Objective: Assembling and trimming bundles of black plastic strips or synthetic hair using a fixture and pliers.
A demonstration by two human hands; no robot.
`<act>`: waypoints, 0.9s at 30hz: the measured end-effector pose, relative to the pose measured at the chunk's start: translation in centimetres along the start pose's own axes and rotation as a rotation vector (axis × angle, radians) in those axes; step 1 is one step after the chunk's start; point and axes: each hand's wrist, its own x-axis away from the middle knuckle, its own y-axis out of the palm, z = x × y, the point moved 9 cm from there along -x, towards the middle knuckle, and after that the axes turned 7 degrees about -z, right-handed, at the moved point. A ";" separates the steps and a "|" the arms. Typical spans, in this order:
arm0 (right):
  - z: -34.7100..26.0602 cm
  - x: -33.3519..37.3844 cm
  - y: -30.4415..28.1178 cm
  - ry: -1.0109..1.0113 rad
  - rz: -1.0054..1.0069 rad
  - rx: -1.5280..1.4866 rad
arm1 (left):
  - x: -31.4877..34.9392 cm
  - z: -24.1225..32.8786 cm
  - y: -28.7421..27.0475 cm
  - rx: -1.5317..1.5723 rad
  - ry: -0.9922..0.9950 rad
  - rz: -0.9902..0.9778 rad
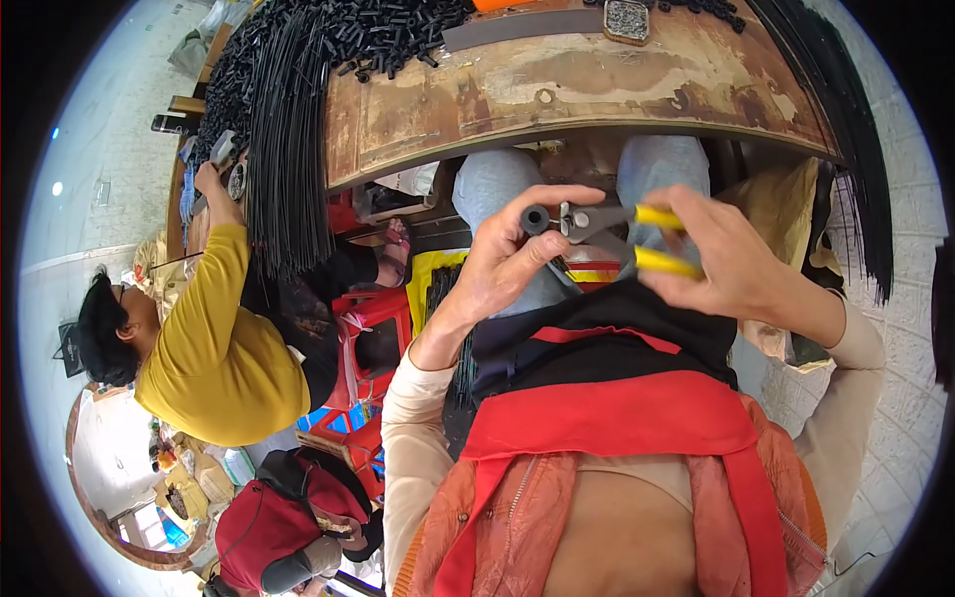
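Observation:
My left hand [502,261] pinches a short black tube piece [535,219] between thumb and fingers, held up in front of my chest. My right hand [731,264] grips the yellow handles of a pair of cutting pliers [597,221]. The pliers' grey jaws sit right against the end of the tube piece. Both hands hover below the front edge of a rusty metal workbench [597,85], above my knees in grey trousers.
A heap of cut black tube pieces [388,35] lies on the bench, and a bundle of long black rods [288,149] hangs over its left edge. A co-worker in a yellow top [219,348] works at the left, near red plastic stools [370,308]. More black strands [856,149] hang at the right.

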 end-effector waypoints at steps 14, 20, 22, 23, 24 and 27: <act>-0.9 -0.2 -0.6 -0.308 0.206 0.111 | 0.6 0.8 0.1 -0.005 0.087 -0.036; 1.8 -2.4 2.5 -0.062 -0.074 0.090 | 1.4 1.4 -0.4 -0.186 0.096 0.097; 2.1 -2.8 3.3 -0.184 0.046 -0.113 | 1.4 1.7 -0.3 -0.242 0.103 0.097; 1.9 -2.6 3.1 -0.193 0.052 -0.107 | 1.4 1.6 -0.4 -0.239 0.101 0.094; 1.8 -2.5 2.5 -0.191 0.051 -0.107 | 1.4 1.5 -0.4 -0.235 0.102 0.090; 1.0 -2.8 1.3 -0.154 0.021 0.072 | 1.7 1.3 -1.0 -0.193 0.075 0.084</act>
